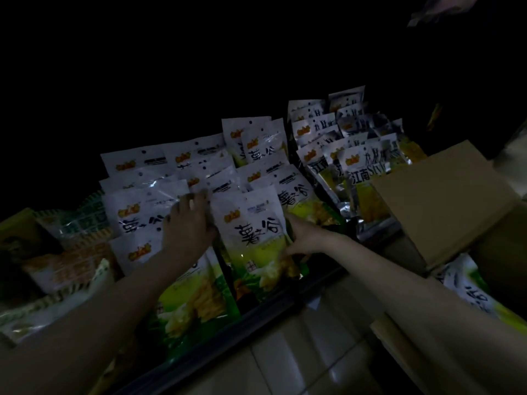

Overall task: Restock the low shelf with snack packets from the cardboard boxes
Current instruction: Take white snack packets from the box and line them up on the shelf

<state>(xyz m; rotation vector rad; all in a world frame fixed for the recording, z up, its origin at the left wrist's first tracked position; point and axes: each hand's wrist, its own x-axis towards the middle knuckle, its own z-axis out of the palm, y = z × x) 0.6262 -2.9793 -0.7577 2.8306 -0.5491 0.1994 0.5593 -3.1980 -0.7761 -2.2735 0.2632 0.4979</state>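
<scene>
White and green snack packets with black characters stand in rows on the low shelf (273, 310). My left hand (186, 223) lies flat with straight fingers on the left stack of packets (137, 220). My right hand (299, 238) grips the right edge of the front packet (251, 238) in the middle row, fingers curled round its side. A cardboard box (445, 201) stands open at the right, a flap raised, with more packets (470, 292) visible inside below the flap.
Silver and yellow packets (359, 166) fill the shelf's right rows, next to the box. Orange and green packets (74, 260) lie at the far left. Pale floor tiles (308, 352) show below the shelf edge. The back is dark.
</scene>
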